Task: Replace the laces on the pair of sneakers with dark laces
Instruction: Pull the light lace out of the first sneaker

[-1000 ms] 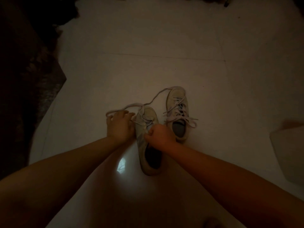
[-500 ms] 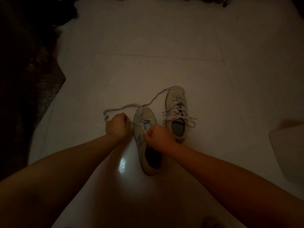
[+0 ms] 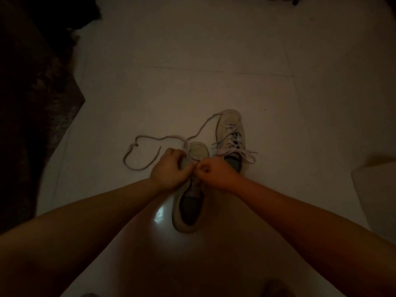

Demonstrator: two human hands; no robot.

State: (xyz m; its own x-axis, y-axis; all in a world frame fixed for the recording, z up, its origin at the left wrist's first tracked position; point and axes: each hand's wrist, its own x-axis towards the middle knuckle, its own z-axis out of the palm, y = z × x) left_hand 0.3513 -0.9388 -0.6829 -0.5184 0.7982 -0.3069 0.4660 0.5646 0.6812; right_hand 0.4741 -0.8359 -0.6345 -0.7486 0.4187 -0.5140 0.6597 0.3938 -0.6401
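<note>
While the near sneaker [image 3: 189, 189] lies on the tiled floor [image 3: 192, 50], left hand [image 3: 169, 170] gripping its forefoot and right hand [image 3: 211, 171] pinching the limp, light lace [image 3: 150, 139], a grip close to the eyelet should slide it free.

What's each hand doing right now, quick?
Left hand: grips the front of the near sneaker, holding it steady.
Right hand: fingers curled, apparently pinching the light lace at the eyelets; the grip itself is too dim to confirm.
</note>
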